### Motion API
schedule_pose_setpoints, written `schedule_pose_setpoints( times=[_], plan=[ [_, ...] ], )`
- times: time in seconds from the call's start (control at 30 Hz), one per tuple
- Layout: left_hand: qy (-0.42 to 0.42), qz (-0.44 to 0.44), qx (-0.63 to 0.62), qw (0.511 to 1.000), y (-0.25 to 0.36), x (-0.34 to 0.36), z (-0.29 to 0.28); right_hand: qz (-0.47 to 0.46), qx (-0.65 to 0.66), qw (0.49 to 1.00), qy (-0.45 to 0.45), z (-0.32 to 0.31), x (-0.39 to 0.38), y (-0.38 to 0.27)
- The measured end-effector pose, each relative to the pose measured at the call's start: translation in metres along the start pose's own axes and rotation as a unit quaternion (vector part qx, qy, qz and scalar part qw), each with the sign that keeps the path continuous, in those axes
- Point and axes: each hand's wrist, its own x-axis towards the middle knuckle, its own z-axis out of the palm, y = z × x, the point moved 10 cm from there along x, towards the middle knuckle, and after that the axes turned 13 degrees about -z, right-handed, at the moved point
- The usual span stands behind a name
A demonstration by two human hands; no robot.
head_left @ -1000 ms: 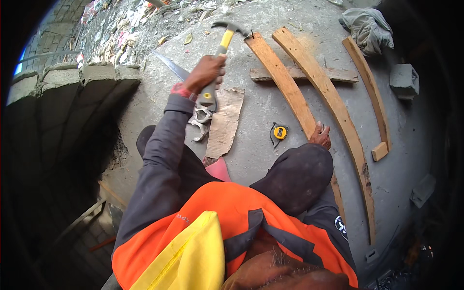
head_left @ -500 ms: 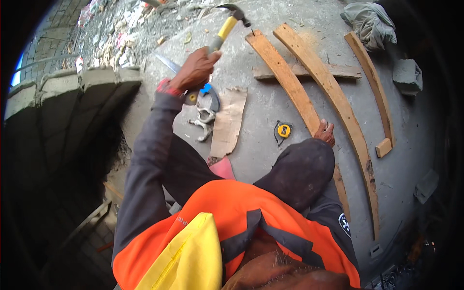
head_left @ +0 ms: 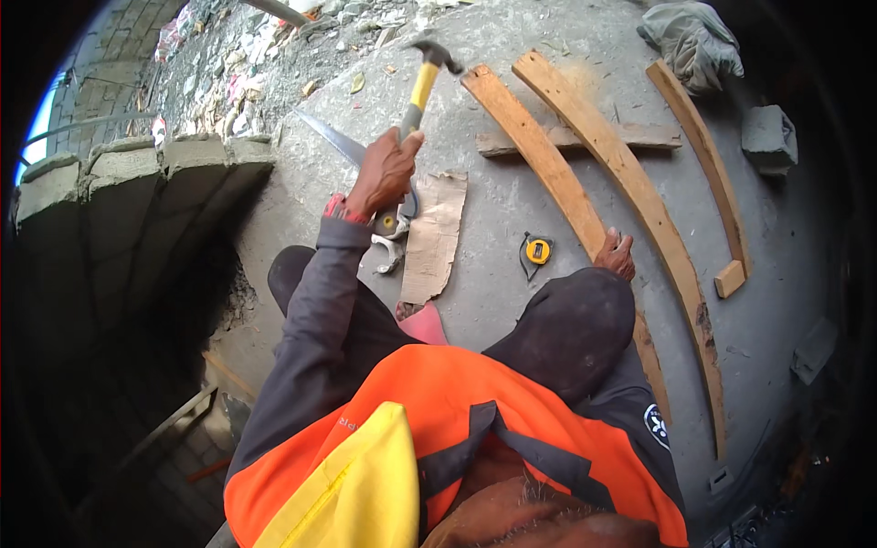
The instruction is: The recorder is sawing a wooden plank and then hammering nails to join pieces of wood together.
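My left hand (head_left: 385,169) is closed round the grey and yellow handle of a claw hammer (head_left: 423,87). The hammer's dark head is beside the far end of a wooden plank (head_left: 534,137); whether they touch I cannot tell. My right hand (head_left: 616,255) grips that plank's edge lower down, next to my right knee, which hides part of the wood. A short wooden crosspiece (head_left: 649,136) lies under the plank and under a second, longer plank (head_left: 630,178) to its right. A handsaw (head_left: 331,137) is partly covered by my left hand and wrist.
Between my knees lie torn cardboard (head_left: 437,233) and a yellow tape measure (head_left: 537,251). A third plank (head_left: 699,146), a small wood block (head_left: 729,279), a concrete block (head_left: 769,140) and a grey cloth sack (head_left: 694,46) are at right. A block wall (head_left: 119,173) stands left; rubble is beyond.
My left hand and the hammer have come down and nearer to me, and the hammer head is now lower, beside the plank's end. The right hand stays on the plank.
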Motion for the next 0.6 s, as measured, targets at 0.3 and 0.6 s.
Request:
schedule_pose_setpoints(
  times=[0.3,0.6],
  plan=[
    [0.253,0.210,0.106,0.938,0.010,0.005,0.025,0.000,0.018,1.000,-0.008,-0.012,-0.005,-0.009],
    [0.249,0.261,-0.037,0.932,0.003,-0.056,0.055,-0.138,0.103,0.980,0.099,-0.014,0.002,-0.011]
  ],
)
